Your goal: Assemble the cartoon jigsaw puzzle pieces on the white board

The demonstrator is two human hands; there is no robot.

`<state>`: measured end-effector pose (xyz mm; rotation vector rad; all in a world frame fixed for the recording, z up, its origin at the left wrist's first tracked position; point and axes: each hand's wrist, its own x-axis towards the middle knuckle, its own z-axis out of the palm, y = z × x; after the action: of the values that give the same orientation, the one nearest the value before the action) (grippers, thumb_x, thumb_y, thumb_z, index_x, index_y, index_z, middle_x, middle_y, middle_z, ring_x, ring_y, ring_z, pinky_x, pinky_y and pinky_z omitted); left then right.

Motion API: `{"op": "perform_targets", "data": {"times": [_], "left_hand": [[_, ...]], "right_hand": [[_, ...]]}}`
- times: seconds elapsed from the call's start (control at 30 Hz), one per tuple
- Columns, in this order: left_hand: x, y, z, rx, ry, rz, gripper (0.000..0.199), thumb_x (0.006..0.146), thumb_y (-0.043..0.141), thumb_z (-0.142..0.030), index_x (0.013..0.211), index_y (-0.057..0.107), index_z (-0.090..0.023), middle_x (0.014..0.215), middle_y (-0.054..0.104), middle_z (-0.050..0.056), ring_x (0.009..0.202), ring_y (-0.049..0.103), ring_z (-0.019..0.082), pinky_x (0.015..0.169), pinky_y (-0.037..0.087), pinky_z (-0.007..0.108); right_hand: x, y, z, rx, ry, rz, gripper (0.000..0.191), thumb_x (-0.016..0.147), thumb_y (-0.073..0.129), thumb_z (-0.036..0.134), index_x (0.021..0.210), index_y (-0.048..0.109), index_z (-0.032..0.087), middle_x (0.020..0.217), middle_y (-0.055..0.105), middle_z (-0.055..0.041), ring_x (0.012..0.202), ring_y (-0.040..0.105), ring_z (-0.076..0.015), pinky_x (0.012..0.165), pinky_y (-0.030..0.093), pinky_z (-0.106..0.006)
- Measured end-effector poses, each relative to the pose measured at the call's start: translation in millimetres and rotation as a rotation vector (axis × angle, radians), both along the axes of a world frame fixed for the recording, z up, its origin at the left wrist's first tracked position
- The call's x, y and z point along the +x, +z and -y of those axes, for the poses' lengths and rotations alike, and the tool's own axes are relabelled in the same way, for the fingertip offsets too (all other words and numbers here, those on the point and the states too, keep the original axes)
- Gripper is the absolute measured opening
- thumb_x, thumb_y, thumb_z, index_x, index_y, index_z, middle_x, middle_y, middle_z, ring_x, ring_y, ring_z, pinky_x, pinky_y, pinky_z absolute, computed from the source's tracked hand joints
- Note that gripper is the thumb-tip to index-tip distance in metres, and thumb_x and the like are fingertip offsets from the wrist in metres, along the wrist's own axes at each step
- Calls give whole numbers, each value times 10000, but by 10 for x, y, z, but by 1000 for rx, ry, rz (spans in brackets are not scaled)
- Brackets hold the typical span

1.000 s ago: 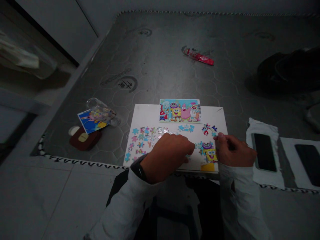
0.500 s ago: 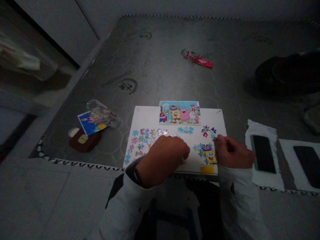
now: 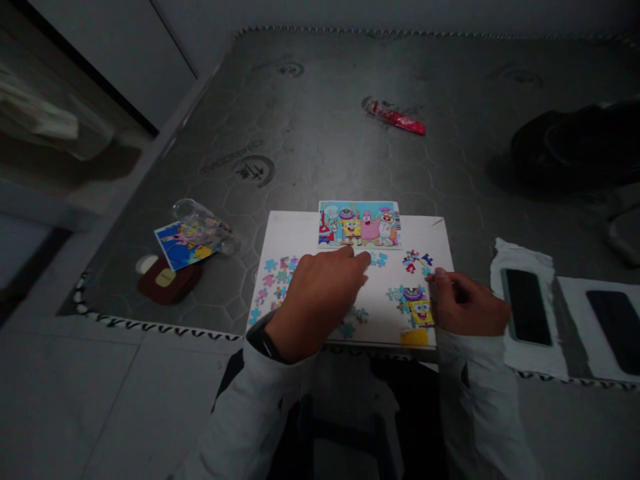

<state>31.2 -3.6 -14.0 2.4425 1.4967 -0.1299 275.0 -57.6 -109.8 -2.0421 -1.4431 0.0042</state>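
Observation:
My left hand (image 3: 323, 303) reaches over the middle of a white board (image 3: 295, 230), palm down with its fingers curled. Its index fingertip is at a pair of joined light-blue puzzle pieces (image 3: 380, 259); whether it grips one is hidden. My right hand (image 3: 467, 303) rests at the board's right edge, thumb and fingers drawn together, and I cannot make out what is between them. Beside it lies a partly joined puzzle section (image 3: 420, 311) showing a yellow character. Above that is a small dark-and-red cluster of pieces (image 3: 413, 262). Loose puzzle pieces (image 3: 270, 265) are spread at the left.
A colourful picture card (image 3: 360, 225) lies at the board's far edge. To the left are a clear plastic wrapper with a card (image 3: 187, 247) and a brown case (image 3: 170, 281). Phones (image 3: 527, 308) lie on white cloths at right. A red packet (image 3: 400, 120) sits farther back.
My left hand has moved away from me, from the board's near side to the light-blue pieces, uncovering pieces near the front edge. My right hand has stayed in place.

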Motion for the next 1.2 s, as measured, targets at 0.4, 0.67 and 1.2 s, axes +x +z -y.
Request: {"op": "perform_targets", "data": {"times": [0.4,0.67,1.2], "left_hand": [[-30,109,30,-112,-40,-142,395,1039,493,-134,1382,668,-222,1149,719,125,917,758,285,773,582,407],[17,19,39,-66,-79,-109,509,1108,411,-208,1600,522,-280,1212,709,121,912,772,263,774,593,394],[60,-10,23,-67,-99,-113,507,1116,422,-224,1599,545,-316,1184,707,112,880,759,234,755,579,355]], "right_hand": [[8,23,4,5,21,11,512,1013,585,614,906,869,202,578,645,-26,565,537,-172,615,355,-298],[-26,63,7,-2,17,7,484,1009,596,589,909,863,198,571,628,-24,580,522,-172,631,355,-302],[-38,57,3,2,14,10,529,1016,564,628,884,857,208,557,620,-22,562,514,-168,606,347,-294]]}}
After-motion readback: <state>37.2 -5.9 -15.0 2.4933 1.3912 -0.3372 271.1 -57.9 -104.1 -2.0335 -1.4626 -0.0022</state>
